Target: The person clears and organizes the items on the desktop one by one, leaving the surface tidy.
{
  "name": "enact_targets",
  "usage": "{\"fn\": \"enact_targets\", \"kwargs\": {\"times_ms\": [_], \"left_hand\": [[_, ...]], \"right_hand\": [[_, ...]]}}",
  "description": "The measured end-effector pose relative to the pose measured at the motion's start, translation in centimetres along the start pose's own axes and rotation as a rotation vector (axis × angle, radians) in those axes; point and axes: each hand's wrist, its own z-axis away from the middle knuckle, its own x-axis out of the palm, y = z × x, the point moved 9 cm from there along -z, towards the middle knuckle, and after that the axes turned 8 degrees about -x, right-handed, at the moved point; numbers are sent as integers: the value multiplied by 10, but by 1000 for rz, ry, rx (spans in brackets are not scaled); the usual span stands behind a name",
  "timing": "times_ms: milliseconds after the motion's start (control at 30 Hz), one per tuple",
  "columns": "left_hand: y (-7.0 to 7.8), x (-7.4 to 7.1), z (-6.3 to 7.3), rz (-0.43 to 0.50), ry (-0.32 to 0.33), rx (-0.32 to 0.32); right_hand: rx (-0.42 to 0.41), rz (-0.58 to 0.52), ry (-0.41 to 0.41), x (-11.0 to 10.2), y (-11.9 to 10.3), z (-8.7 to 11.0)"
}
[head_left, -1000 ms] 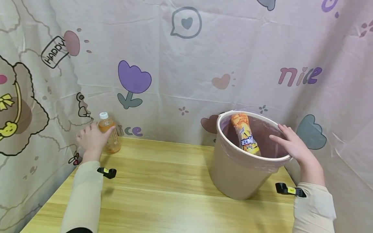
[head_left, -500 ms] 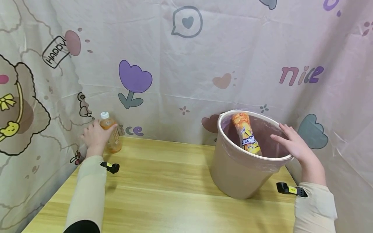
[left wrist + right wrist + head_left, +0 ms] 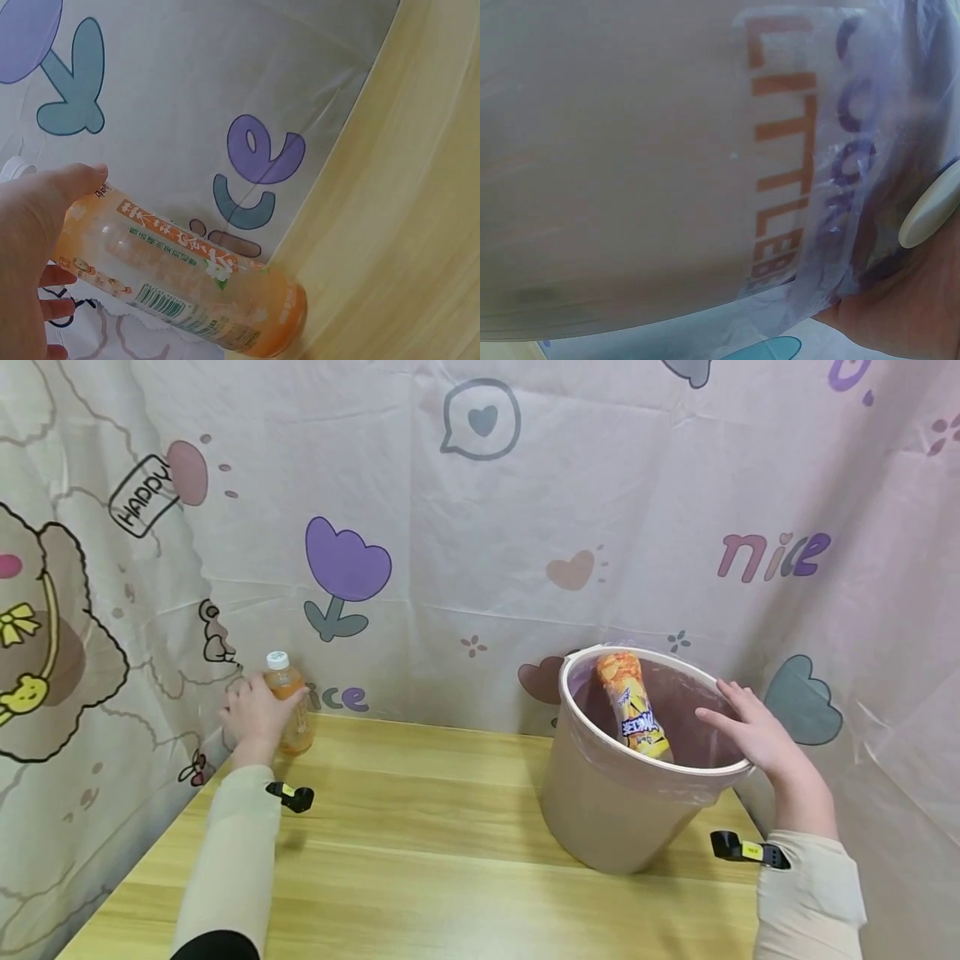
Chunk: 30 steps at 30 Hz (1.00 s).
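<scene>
On the left of the table, my left hand [image 3: 258, 710] grips an upright plastic bottle [image 3: 298, 727] with a white cap and orange drink inside. Up close in the left wrist view, the thumb lies across the upper part of the bottle [image 3: 187, 274], while the other fingers are partly hidden behind it. My right hand [image 3: 761, 731] rests on the right rim of a beige trash bin [image 3: 615, 810], its thumb over the opening. A yellow and orange snack package [image 3: 637, 710] leans inside the bin.
A clear plastic liner [image 3: 697, 789] folds over the bin's rim. Printed curtains [image 3: 450, 568] stand right behind the wooden table [image 3: 420, 843] and along its left and right sides.
My left hand has moved slightly right and closer round the bottle, whose top has shifted a little right. The right hand and the bin look unchanged.
</scene>
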Motion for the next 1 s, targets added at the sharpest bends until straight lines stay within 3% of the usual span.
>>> {"fn": "enact_targets", "kwargs": {"times_ms": [300, 700, 1000], "left_hand": [[17, 1, 10, 23, 43, 89], [34, 8, 39, -4, 42, 219], [63, -2, 61, 47, 140, 326]], "right_hand": [[-2, -10, 7, -1, 0, -1], [-2, -9, -1, 2, 2, -1], [-4, -4, 7, -1, -1, -1]]}}
